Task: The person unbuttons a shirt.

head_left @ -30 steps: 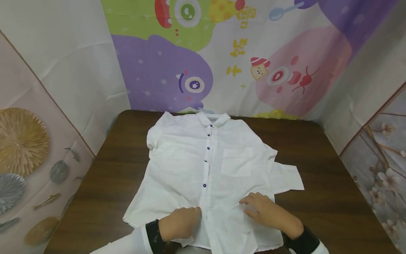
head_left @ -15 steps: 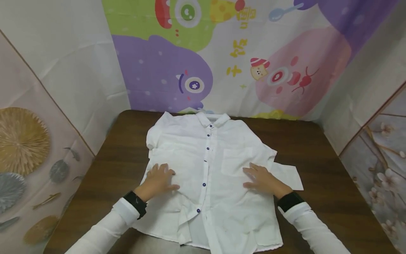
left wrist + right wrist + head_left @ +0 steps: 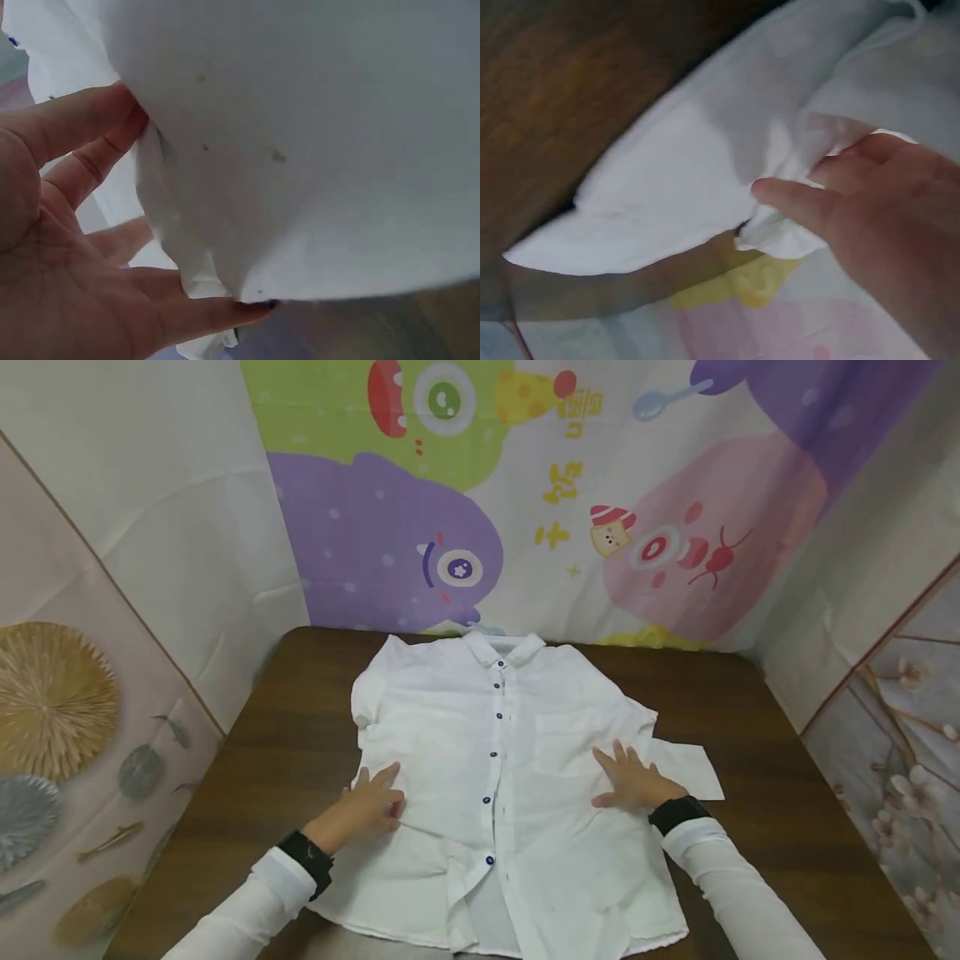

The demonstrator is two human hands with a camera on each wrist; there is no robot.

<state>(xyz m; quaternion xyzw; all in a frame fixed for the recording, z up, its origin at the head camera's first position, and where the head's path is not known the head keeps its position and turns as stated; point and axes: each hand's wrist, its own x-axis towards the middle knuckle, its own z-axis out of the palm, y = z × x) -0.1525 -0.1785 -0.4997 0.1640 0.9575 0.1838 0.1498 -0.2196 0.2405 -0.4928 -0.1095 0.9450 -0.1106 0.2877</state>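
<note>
A white button-up shirt [image 3: 442,693] lies front up and spread out, collar at the far side. Small dark buttons run down its middle, and near the hem the front parts into a gap. My left hand [image 3: 365,802] rests on the shirt's left side, fingers spread; in the left wrist view the fingers [image 3: 202,315] touch the cloth. Across from it, my right hand [image 3: 633,777] lies over the chest pocket area with fingers apart. The right wrist view has that hand's fingers [image 3: 791,196] against the fabric, some partly hidden by folds.
The shirt lies on a dark brown wooden table [image 3: 757,860]. A cartoon-printed cloth [image 3: 405,518] hangs behind the table's far edge. Patterned panels [image 3: 45,843] stand at both sides. One short sleeve [image 3: 690,768] sticks out at the right.
My left hand has left the lower button edge and moved up and left, its fingers spreading. The right hand has moved up the shirt. The lower button edge has shifted slightly right.
</note>
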